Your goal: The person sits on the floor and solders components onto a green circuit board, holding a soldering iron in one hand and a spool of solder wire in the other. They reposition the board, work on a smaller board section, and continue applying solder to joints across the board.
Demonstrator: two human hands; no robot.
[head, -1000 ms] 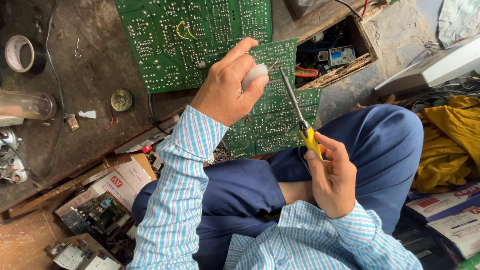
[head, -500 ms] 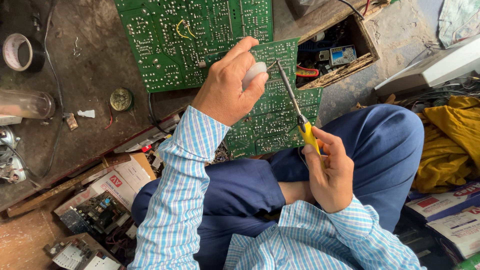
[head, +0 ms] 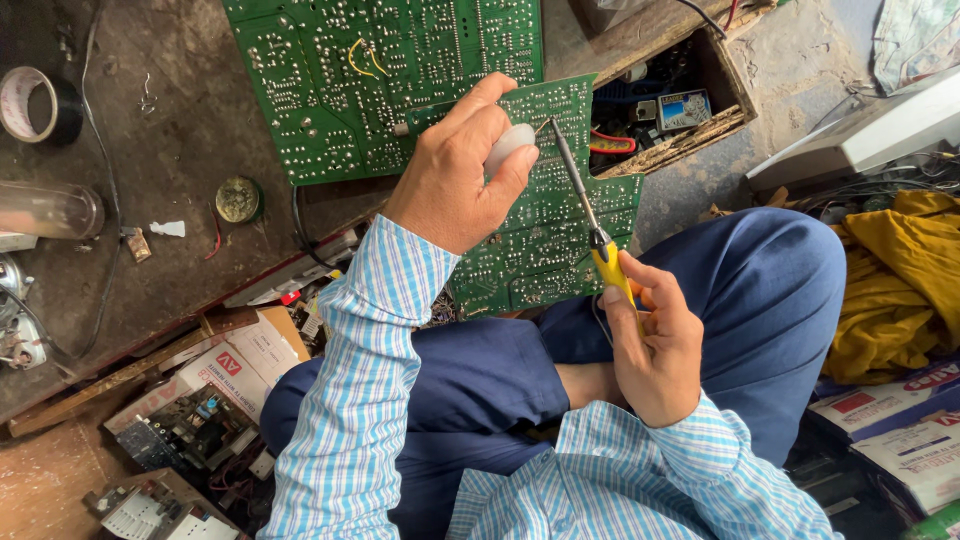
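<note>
Right hand (head: 655, 345): nearest the camera, above the blue-trousered lap; fingers wrapped around the yellow handle of a soldering iron (head: 590, 225), whose metal shaft slants up and left, tip at the upper edge of the small board.

Left hand (head: 460, 170): striped sleeve, fingers curled shut on a small white object (head: 510, 145), held just beside the iron's tip.

Small board (head: 545, 240): green, solder side up, resting tilted from the lap toward the desk, beneath both hands.

Large board (head: 380, 70): green, flat on the desk (head: 140, 130), beyond the small board, with a yellow wire loop.

Desk, left side: tape roll (head: 38, 105), round brass disc (head: 238, 198).

Wooden box (head: 670, 100) of parts: far right.

Yellow cloth (head: 900, 280): right edge.
</note>
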